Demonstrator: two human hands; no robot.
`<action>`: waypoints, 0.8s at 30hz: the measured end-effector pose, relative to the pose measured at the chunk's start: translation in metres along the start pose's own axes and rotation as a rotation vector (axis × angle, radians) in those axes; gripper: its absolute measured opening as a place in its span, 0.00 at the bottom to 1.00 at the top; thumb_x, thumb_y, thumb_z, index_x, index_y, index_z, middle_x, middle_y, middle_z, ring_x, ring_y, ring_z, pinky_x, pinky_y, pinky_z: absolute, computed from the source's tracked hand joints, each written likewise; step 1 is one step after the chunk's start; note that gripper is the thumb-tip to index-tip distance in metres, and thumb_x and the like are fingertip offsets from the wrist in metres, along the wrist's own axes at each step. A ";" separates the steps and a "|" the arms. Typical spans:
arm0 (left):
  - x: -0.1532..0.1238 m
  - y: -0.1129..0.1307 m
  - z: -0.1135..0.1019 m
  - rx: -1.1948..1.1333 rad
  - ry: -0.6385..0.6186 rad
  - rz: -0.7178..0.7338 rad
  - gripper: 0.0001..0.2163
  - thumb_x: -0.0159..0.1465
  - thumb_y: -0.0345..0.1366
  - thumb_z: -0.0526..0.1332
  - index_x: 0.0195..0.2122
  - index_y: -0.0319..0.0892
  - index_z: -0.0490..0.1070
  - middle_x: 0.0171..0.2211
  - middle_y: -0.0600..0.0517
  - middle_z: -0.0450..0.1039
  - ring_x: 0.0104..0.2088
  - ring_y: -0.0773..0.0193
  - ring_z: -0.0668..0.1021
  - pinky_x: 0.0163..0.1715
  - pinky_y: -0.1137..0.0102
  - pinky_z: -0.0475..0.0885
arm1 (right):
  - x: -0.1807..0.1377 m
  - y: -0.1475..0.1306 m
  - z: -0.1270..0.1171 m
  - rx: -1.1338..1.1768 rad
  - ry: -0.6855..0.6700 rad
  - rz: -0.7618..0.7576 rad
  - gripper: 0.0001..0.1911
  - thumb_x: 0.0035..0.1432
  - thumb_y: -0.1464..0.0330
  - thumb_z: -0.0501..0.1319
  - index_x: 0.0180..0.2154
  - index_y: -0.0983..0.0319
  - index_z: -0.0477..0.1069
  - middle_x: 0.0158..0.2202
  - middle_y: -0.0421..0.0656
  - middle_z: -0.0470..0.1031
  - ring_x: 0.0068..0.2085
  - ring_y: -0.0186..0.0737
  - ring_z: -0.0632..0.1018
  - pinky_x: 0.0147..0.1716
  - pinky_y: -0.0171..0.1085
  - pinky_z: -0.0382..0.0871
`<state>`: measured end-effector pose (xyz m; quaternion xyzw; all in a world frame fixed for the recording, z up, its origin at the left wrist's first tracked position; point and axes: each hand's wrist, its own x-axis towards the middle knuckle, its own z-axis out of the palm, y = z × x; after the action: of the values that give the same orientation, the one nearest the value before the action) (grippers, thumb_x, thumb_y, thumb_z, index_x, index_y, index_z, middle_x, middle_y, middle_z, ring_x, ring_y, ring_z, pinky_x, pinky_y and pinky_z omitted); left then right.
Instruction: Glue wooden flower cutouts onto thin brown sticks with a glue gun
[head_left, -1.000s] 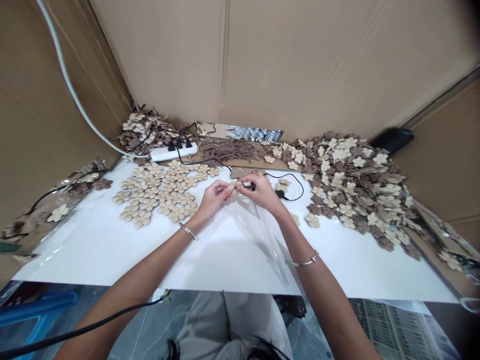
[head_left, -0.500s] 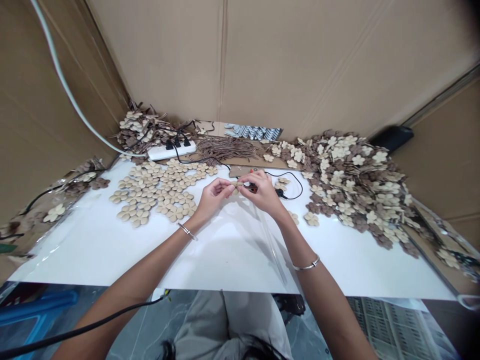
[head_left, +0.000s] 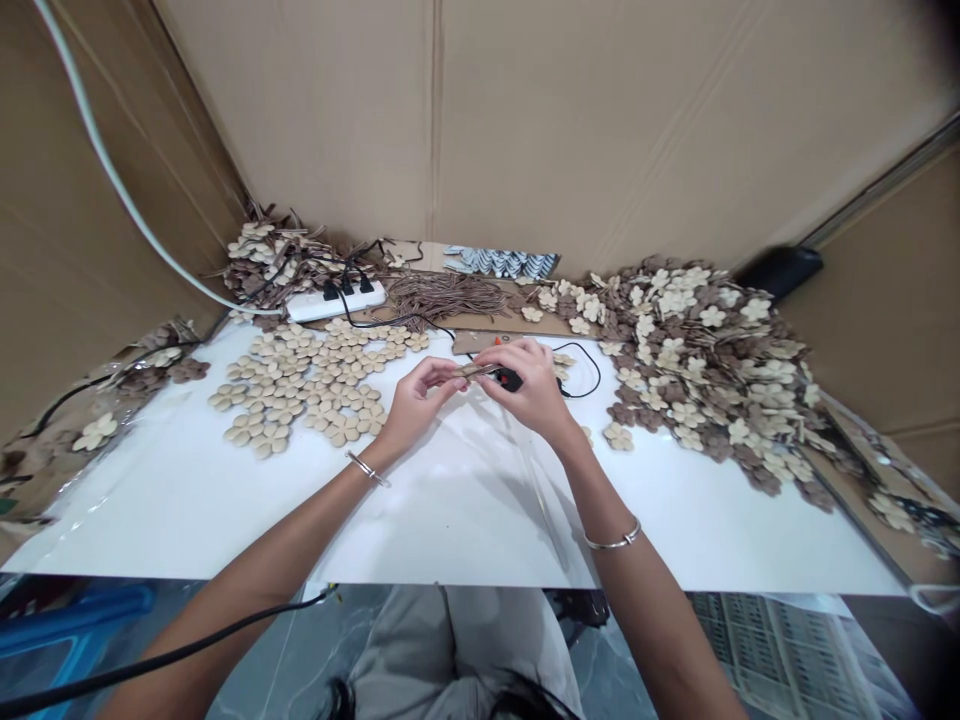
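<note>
Over the middle of the white table (head_left: 480, 500), my left hand (head_left: 421, 400) and my right hand (head_left: 531, 388) meet fingertip to fingertip. Between them they pinch a flower-shaped piece (head_left: 472, 370), seen nearly edge-on and partly covered by the fingers. Just behind my right hand lies a black tool with an orange part (head_left: 507, 378), mostly hidden, so its kind is unclear. A clear glue stick-like rod (head_left: 544, 505) runs toward the front edge below my right wrist. Beige flower pieces (head_left: 345, 385) are spread flat to the left of my left hand.
A large heap of beige and brown flowers (head_left: 697, 350) covers the right side. At the back are a white power strip (head_left: 337, 300), brown strips (head_left: 446, 298) and striped pieces (head_left: 502, 263). A black cable (head_left: 592, 355) loops behind my right hand. Cardboard walls (head_left: 562, 130) enclose the table.
The flower piece between my fingers has turned from showing its face to nearly edge-on. My hands stay close together in about the same place; the view has shifted slightly.
</note>
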<state>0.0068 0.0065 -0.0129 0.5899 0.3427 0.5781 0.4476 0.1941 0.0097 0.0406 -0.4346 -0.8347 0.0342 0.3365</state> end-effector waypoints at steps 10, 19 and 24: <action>-0.004 0.012 -0.002 0.511 0.090 0.454 0.09 0.64 0.36 0.64 0.45 0.45 0.74 0.39 0.49 0.72 0.39 0.64 0.74 0.39 0.68 0.70 | -0.005 -0.004 -0.004 -0.185 0.044 -0.179 0.10 0.65 0.67 0.55 0.42 0.53 0.74 0.44 0.39 0.80 0.47 0.46 0.71 0.55 0.52 0.49; -0.005 0.018 0.002 0.456 0.101 0.462 0.05 0.65 0.35 0.62 0.42 0.44 0.75 0.36 0.50 0.76 0.36 0.65 0.74 0.34 0.70 0.69 | -0.006 -0.004 -0.004 -0.184 0.074 -0.197 0.09 0.65 0.66 0.55 0.41 0.52 0.74 0.44 0.38 0.80 0.48 0.47 0.71 0.56 0.52 0.49; -0.005 0.018 0.002 0.431 0.113 0.427 0.06 0.66 0.37 0.61 0.40 0.44 0.75 0.36 0.50 0.76 0.36 0.64 0.75 0.33 0.69 0.69 | -0.006 -0.004 -0.005 -0.182 0.091 -0.212 0.08 0.65 0.66 0.56 0.41 0.52 0.74 0.44 0.37 0.80 0.48 0.46 0.71 0.55 0.51 0.50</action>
<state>0.0065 -0.0050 0.0017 0.6970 0.3499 0.6049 0.1608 0.1967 0.0012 0.0426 -0.3739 -0.8594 -0.0973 0.3350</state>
